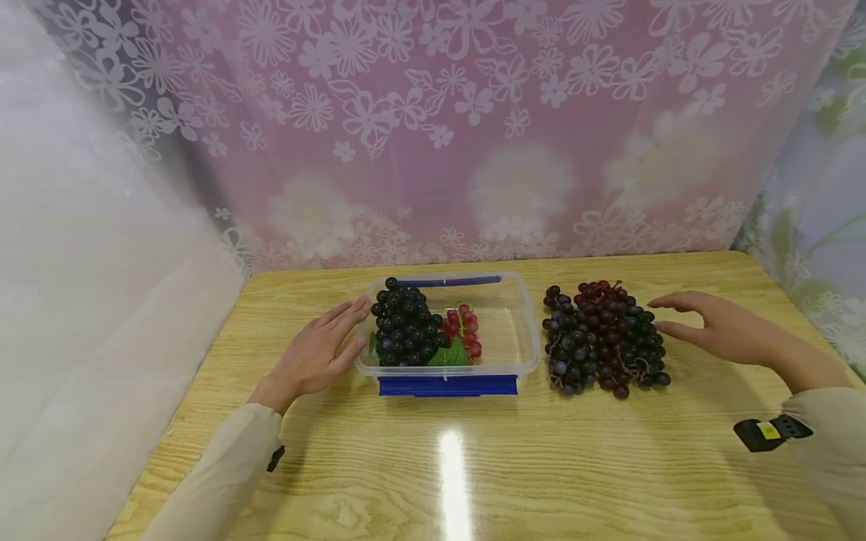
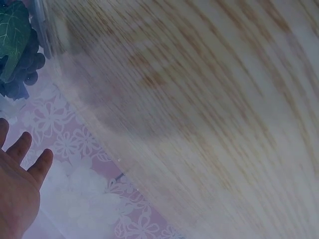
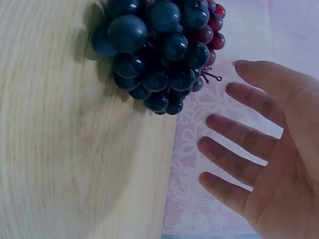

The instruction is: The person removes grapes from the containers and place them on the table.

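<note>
A clear plastic container [image 1: 521,330] with blue clips stands mid-table. Inside it lie a dark grape bunch [image 1: 404,324], a small red bunch [image 1: 464,328] and a green leaf [image 1: 449,355]; the leaf [image 2: 12,27] also shows in the left wrist view. My left hand [image 1: 323,349] rests flat on the table, fingers straight, touching the container's left wall. A pile of dark and red grape bunches [image 1: 605,338] lies on the table right of the container. My right hand [image 1: 707,323] hovers just right of that pile, fingers spread and holding nothing; the right wrist view shows the grapes [image 3: 159,50] beside the spread fingers [image 3: 249,139].
The wooden table [image 1: 473,466] has bare surface in front of the container. A pink floral curtain [image 1: 473,128] hangs behind the table's back edge, and a white cloth [image 1: 88,300] hangs along the left side.
</note>
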Tool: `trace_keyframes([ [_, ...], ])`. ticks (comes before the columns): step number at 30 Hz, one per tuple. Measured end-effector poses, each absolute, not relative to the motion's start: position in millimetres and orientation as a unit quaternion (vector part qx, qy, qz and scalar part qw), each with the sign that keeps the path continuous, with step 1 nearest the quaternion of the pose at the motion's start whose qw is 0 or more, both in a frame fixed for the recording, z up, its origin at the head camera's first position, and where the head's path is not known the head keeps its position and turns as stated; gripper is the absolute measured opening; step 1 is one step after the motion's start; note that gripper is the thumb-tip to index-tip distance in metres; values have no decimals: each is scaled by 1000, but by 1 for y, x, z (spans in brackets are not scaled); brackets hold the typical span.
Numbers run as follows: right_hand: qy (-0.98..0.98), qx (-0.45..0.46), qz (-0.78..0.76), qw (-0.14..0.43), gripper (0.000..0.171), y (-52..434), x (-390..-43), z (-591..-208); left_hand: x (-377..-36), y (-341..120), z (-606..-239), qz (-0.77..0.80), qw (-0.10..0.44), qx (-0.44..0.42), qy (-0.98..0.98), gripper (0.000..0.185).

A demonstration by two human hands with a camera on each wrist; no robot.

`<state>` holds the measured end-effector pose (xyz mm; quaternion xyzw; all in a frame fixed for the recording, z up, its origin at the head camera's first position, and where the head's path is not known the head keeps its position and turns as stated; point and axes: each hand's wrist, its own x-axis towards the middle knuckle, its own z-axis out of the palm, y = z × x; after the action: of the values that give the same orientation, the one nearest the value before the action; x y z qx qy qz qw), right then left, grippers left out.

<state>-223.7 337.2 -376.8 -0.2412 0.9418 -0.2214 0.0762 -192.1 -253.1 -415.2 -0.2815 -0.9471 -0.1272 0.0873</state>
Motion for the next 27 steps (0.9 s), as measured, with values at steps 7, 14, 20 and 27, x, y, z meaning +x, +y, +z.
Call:
trace_keyframes([
  [7,942,-252,-221,20,48,340,-228,-371,-193,-253,-416,-131,89,-282,-946,56],
  [14,950,-243,-194,-5,56,337,-231,-363,-193,-253,-416,-127,88,-282,-947,56],
  [20,951,-250,-181,-6,64,331,-232,-360,-195,-251,-414,-121,83,-285,-947,57],
  [27,956,-263,-128,-8,69,307,-236,-354,-192,-253,-412,-117,73,-278,-951,58],
])
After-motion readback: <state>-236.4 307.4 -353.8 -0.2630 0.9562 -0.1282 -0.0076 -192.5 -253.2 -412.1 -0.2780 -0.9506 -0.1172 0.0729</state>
